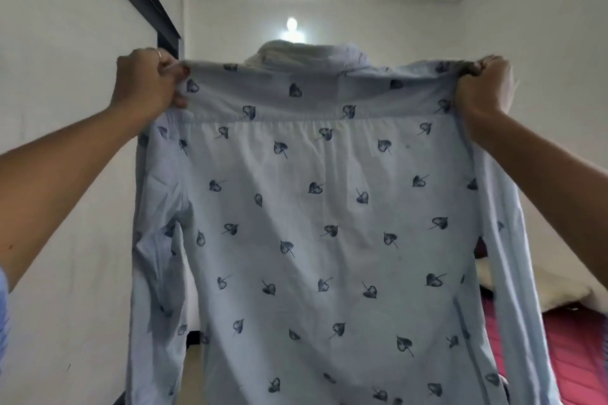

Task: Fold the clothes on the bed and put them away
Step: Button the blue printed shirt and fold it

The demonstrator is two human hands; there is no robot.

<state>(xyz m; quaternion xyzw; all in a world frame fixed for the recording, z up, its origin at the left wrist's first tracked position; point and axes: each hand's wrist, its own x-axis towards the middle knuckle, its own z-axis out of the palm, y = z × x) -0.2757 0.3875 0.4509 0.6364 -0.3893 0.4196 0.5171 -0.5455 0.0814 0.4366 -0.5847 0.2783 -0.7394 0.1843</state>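
Left hand [144, 80] and right hand [487, 84] each pinch a shoulder of the leaf-print shirt [312, 223], holding it up, back panel spread, sleeves dangling. No fold made yet, by the look of it. Beyond, the bed [579, 348] shows at lower right; a wall [65, 43] sits close on the left.

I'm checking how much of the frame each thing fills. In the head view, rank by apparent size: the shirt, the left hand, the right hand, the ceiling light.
1. shirt, by far the largest.
2. left hand and right hand: look alike, not ranked.
3. ceiling light, smallest, though farthest from the camera.
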